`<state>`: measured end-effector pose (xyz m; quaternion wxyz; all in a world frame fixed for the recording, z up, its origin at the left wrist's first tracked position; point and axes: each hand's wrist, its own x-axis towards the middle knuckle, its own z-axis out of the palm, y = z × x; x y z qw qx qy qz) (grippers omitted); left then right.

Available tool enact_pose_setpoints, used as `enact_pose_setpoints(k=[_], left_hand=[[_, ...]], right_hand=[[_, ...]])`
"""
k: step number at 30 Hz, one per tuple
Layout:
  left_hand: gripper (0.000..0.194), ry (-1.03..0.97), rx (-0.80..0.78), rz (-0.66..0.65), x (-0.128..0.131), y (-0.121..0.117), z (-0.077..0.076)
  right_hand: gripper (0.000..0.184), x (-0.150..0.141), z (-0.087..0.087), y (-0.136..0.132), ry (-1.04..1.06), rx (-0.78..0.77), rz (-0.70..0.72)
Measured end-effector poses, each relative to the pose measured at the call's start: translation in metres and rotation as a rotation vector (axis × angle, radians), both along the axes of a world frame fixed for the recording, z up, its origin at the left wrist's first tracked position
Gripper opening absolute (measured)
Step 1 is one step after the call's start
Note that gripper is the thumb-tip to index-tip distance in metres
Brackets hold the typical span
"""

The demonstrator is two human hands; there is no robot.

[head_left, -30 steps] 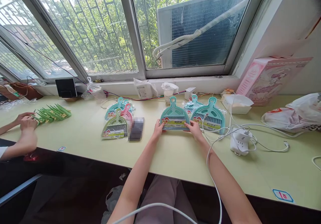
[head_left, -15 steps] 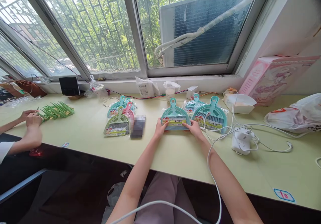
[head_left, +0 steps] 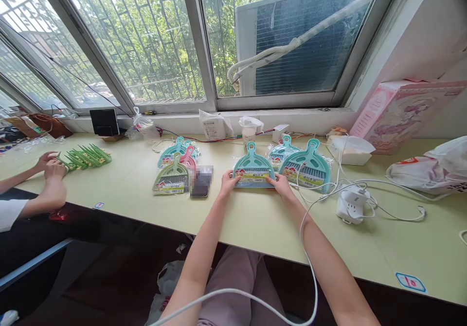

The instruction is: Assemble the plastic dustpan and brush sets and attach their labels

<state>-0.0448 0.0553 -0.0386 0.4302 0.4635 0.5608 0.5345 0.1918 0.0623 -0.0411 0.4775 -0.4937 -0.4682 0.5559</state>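
Note:
A turquoise dustpan and brush set [head_left: 251,163] in clear wrap, with a yellow-green label, is gripped at its lower corners by both hands. My left hand [head_left: 228,181] pinches the left corner and my right hand [head_left: 280,184] the right one, thumbs on the front. Just right of it lies another turquoise dustpan set [head_left: 306,165], with a further turquoise set [head_left: 284,150] behind. Over to the left are a green dustpan set [head_left: 171,177], a pink one [head_left: 188,158] and a turquoise one [head_left: 177,151], grouped beside a dark phone-like object [head_left: 200,184].
White cables cross in front of my right arm to a power strip [head_left: 352,204]. A tissue box [head_left: 352,150], a pink box [head_left: 404,117] and a plastic bag [head_left: 430,165] stand right. At far left, another person's hands [head_left: 53,165] touch green stems [head_left: 85,158].
The view has shifted slightly, so the table items appear a little further right. Both hands keep their hold on the turquoise dustpan set, which now looks slightly more upright.

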Motion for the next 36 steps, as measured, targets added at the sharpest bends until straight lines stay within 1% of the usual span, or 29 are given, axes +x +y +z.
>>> enact_pose_setpoints(k=[3,5,9,11,13,15,18,20,21,23,25,28,30,32,34,36], left_hand=[[0.038,0.052,-0.033,0.077,0.004,0.001,-0.004],[0.036,0.083,-0.03,0.094,0.006,0.0,-0.004],[0.033,0.086,-0.009,0.029,0.008,-0.002,-0.002],[0.032,0.091,-0.017,0.008,0.009,-0.002,-0.002],[0.031,0.121,-0.022,0.02,0.008,-0.001,-0.001],[0.03,0.151,-0.023,0.049,0.006,0.0,-0.001],[0.031,0.174,-0.017,0.109,0.001,0.0,-0.001],[0.032,0.183,-0.016,0.152,-0.003,0.0,-0.001],[0.032,0.186,-0.017,0.17,-0.004,0.0,-0.001],[0.033,0.191,-0.021,0.193,-0.006,0.001,-0.002],[0.034,0.202,-0.024,0.204,-0.006,0.002,-0.003],[0.035,0.231,-0.03,0.217,-0.008,0.005,-0.001],[0.032,0.26,-0.034,0.234,-0.011,0.008,0.003],[0.022,0.293,-0.045,0.254,-0.017,0.01,0.009],[0.014,0.327,-0.057,0.271,-0.024,0.012,0.017],[0.016,0.361,-0.055,0.288,-0.029,0.011,0.026]], right_hand=[[0.045,-0.004,0.002,-0.002,-0.009,0.017,-0.048],[0.043,-0.004,0.003,-0.003,-0.028,0.015,-0.076],[0.043,-0.002,0.004,-0.003,-0.058,0.011,-0.098],[0.042,0.0,0.005,-0.003,-0.114,0.033,-0.107],[0.041,0.003,0.007,-0.002,-0.198,0.074,-0.091],[0.039,0.006,0.008,-0.001,-0.261,0.095,-0.047],[0.037,0.008,0.008,-0.001,-0.23,0.006,0.014],[0.035,0.007,0.007,-0.002,-0.206,-0.047,0.009],[0.033,0.006,0.007,-0.003,-0.223,-0.037,-0.002],[0.029,0.003,0.006,-0.006,-0.31,0.047,-0.015],[0.029,0.0,0.007,-0.01,-0.472,0.161,-0.031],[0.038,-0.002,0.011,-0.015,-0.786,0.284,-0.094],[0.046,-0.002,0.014,-0.018,-0.918,0.314,-0.127],[0.049,-0.001,0.016,-0.02,-0.95,0.318,-0.135],[0.047,-0.001,0.017,-0.02,-0.952,0.322,-0.133],[0.043,-0.001,0.016,-0.02,-0.972,0.341,-0.109]])
